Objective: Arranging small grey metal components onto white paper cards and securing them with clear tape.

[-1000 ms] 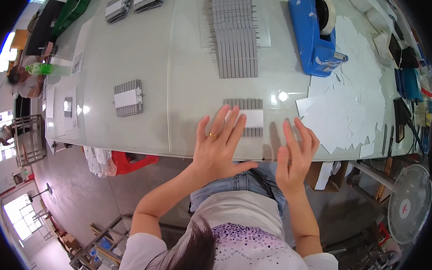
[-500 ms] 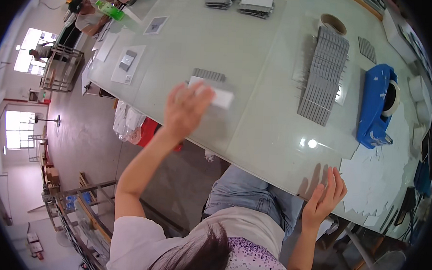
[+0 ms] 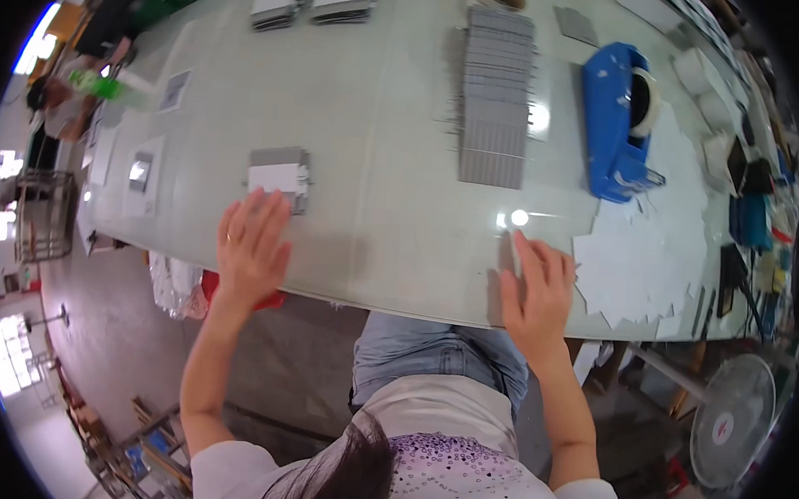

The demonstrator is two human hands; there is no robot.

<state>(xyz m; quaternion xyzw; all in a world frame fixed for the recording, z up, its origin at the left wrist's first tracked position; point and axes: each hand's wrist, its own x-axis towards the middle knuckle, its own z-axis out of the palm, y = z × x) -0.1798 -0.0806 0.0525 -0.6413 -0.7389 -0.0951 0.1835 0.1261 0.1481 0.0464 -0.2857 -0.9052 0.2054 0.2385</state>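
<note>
I saw my left hand spread flat, fingertips touching the small grey stack with a white label, while my right hand lay spread, empty, beside the loose white paper sheets, presumably for easy reach.

We see bare table between left hand and right hand: open lane. Small grey stack just beyond left fingertips. Long grey stack blocks far middle. Blue tape dispenser far right. White sheets crowd right, beside right hand.
</note>
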